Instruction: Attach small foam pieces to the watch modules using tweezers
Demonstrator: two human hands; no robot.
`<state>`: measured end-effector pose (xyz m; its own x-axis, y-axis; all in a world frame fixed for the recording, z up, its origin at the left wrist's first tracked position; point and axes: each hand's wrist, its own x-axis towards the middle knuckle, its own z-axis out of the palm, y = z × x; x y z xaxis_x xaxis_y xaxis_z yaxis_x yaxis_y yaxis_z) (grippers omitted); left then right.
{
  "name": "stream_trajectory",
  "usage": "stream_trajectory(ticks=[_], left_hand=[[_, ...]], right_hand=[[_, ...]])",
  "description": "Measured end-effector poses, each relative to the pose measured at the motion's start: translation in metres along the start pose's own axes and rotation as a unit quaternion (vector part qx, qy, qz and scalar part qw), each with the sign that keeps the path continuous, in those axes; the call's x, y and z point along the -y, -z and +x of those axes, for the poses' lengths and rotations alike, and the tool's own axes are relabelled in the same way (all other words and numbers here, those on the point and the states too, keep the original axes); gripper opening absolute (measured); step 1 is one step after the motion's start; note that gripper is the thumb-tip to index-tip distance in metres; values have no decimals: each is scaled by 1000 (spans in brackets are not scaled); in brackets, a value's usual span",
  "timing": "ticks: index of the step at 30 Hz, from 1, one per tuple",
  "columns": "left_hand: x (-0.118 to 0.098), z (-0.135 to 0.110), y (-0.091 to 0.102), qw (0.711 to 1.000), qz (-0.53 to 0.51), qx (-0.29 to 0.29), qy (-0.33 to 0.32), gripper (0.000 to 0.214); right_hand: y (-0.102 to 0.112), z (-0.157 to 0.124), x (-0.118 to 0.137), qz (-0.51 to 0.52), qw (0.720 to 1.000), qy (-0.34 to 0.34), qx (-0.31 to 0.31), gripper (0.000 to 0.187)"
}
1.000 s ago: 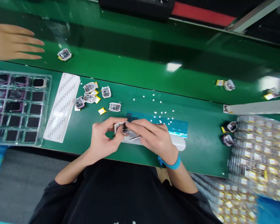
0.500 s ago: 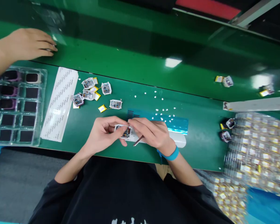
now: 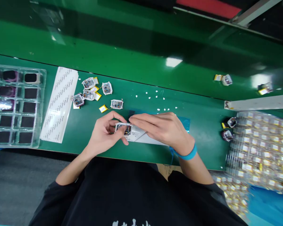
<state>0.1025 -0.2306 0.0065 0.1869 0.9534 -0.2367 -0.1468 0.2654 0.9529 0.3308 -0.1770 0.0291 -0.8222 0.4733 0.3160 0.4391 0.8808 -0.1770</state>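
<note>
Just below the loose pile of small parts point(image 3: 94, 92) on the green surface point(image 3: 202, 144), the left hand point(image 3: 103, 135) pinches a small white case point(image 3: 123, 128); the right hand point(image 3: 162, 128) seems to press fingertips onto it.

2 hands point(image 3: 103, 135), 5 loose modules point(image 3: 89, 83)

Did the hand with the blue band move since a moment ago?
Yes. The right hand now covers most of the blue strip and the white specks that showed beside it earlier.
</note>
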Motion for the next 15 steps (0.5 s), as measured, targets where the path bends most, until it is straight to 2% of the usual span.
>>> stream_trajectory(ticks=[5,9,13,15], left_hand=[[2,-4,-4,992,99,-45,-63,14],[7,-6,-9,973,181,-67,-128,10],[18,-7,-15,961,190,-101,-173,9],[23,-9,-18,961,172,-118,-183,11]], right_hand=[[-1,-2,13,28,999,-22,34,32],[-8,1,28,-35,998,-48,28,30],[-14,-1,38,-106,994,-32,-10,33],[-17,-7,40,-84,996,-38,-5,39]])
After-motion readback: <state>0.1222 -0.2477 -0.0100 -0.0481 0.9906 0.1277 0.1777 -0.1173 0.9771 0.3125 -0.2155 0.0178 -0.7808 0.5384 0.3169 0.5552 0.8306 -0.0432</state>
